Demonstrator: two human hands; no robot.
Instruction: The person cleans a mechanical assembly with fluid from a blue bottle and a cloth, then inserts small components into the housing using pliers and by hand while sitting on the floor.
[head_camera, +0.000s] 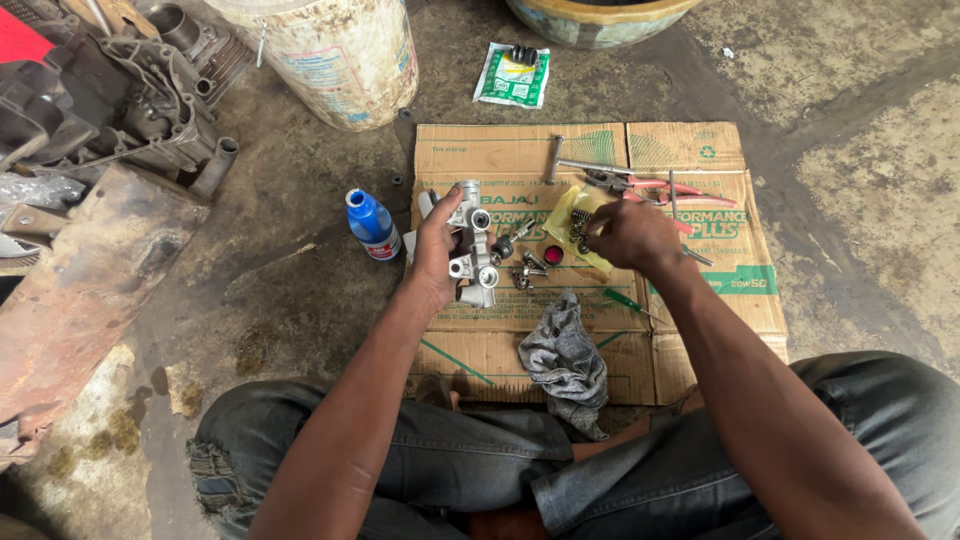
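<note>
1. Nearest the camera are two knees in grey jeans, crossed, with one crumpled grey rag (566, 362) lying just beyond them on the near part of the cardboard sheet (700, 330).
2. Two bare forearms reach forward from the lower edge, the left one angled up toward the middle, the right one coming in from the lower right.
3. The left hand (437, 252) is wrapped around one silver metal casting (472, 246), thumb on the near side, holding it upright at the left edge of the cardboard.
4. The right hand (632, 235) is turned palm down, fingers curled and pinched at one yellow plastic bag (568, 222); whether anything sits in the pinch cannot be told.
5. Between the two hands lie a few small metal fittings (527, 270) and one small red cap (553, 255); one green-handled screwdriver (628, 300) lies just near the right wrist.
6. Left of the casting stands one blue bottle (372, 224) on the floor.
7. Beyond the right hand lie one pair of red-handled pliers (650, 184) and one T-shaped metal tool (553, 158).
8. Farther off are one green and white packet (512, 76), one stained bucket (335, 55), and an engine block (130, 90) at the far left.
</note>
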